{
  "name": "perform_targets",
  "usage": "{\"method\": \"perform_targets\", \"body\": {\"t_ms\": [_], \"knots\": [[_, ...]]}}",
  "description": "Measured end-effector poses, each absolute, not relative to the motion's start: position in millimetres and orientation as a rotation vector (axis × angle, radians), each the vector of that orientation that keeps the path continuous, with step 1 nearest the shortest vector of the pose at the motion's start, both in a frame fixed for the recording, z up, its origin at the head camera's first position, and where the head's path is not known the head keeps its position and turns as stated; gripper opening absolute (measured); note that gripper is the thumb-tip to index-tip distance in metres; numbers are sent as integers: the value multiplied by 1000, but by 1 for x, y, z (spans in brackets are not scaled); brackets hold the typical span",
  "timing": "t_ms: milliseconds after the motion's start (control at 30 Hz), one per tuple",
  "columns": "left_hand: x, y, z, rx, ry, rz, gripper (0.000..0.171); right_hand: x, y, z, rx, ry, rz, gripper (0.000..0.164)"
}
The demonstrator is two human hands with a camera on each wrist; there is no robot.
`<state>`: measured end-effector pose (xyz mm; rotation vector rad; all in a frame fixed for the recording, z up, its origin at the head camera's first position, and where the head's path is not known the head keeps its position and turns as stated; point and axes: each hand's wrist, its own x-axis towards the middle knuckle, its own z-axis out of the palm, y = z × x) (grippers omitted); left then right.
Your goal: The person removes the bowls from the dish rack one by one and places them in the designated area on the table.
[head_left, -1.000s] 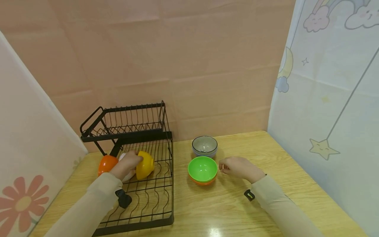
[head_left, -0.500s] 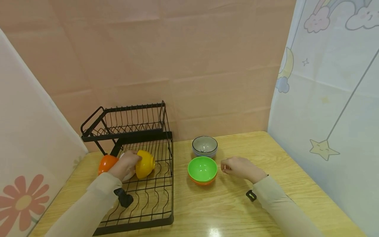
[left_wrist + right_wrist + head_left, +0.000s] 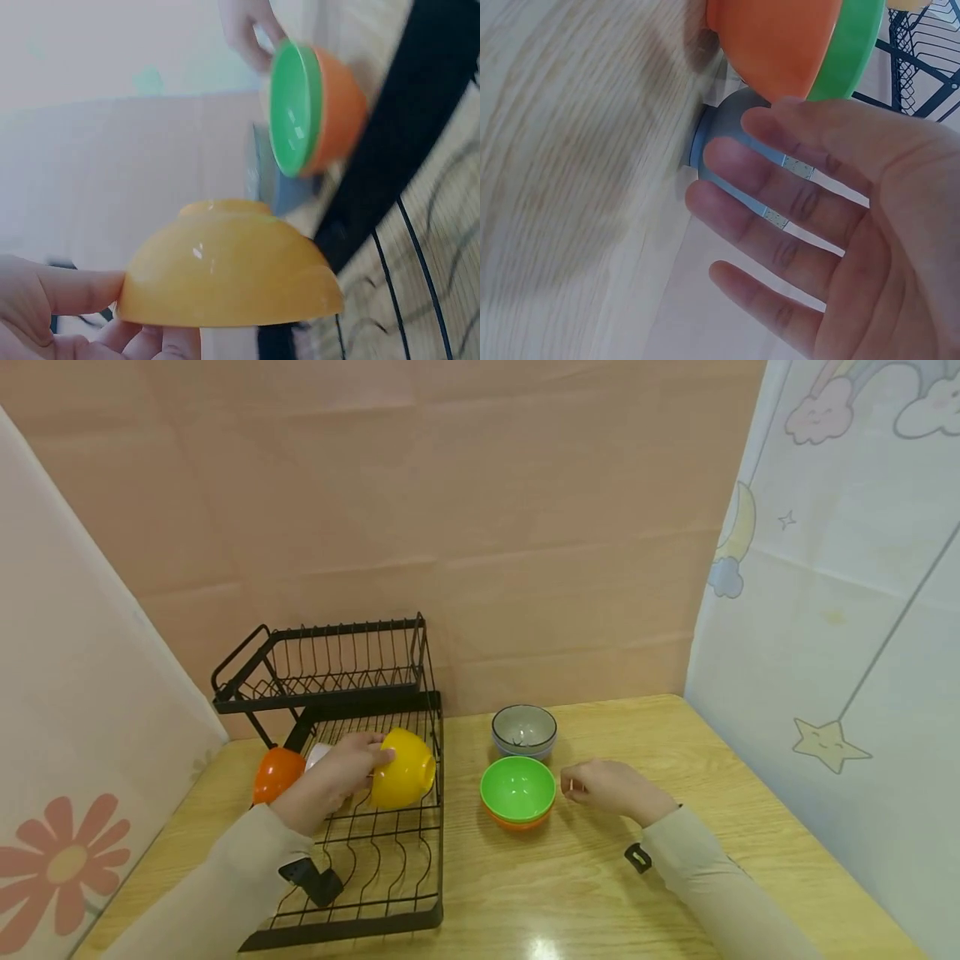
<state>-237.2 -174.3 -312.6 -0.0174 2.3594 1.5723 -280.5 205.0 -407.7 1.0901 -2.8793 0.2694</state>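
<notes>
left hand (image 3: 337, 773) pinching a yellow bowl (image 3: 405, 770), tipped sideways over the rack (image 3: 375, 927), at nine o'clock from the green bowl (image 3: 517, 789), right hand (image 3: 611, 787) empty, fingers loosely parted, just beside it at three o'clock

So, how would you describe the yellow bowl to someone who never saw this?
Find the black two-tier dish rack. Over its lower tier, the left hand holds the yellow bowl, tipped on its side; no other bowl is yellow.

Creased pinkish cloth (image 3: 480, 510) spans the bkgd behind a wood-grain table (image 3: 588, 893). At L, a pale panel (image 3: 82, 627) w/ red flower (image 3: 66, 864); at R, a whitish sheet (image 3: 817, 643) w/ yellow star (image 3: 829, 745), crescent moon (image 3: 745, 522) & clouds (image 3: 820, 417).
</notes>
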Motion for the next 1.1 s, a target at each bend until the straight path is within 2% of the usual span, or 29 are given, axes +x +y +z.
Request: {"method": "perform_targets", "body": {"t_ms": [233,367,467,567,700,1100], "knots": [[-203,-154,-294,386,2312,1558,33,-279,207,-409,1105,-2866,287,13],[-186,-138,-295,791,2514,1449,20,-279,209,-410,1088,-2872,284,14],[-181,-130,-302,1185,2887,1080,20,-279,211,-410,1070,-2869,268,14],[-185,-129,-311,1622,3207,516,26,-280,211,-411,1076,-2868,260,15],[-200,-134,-324,2063,3301,-6,32,-279,212,-412,1073,-2883,258,14],[-215,-131,-345,2312,3124,-78,30,-278,216,-415,1023,-2903,227,16]]}}
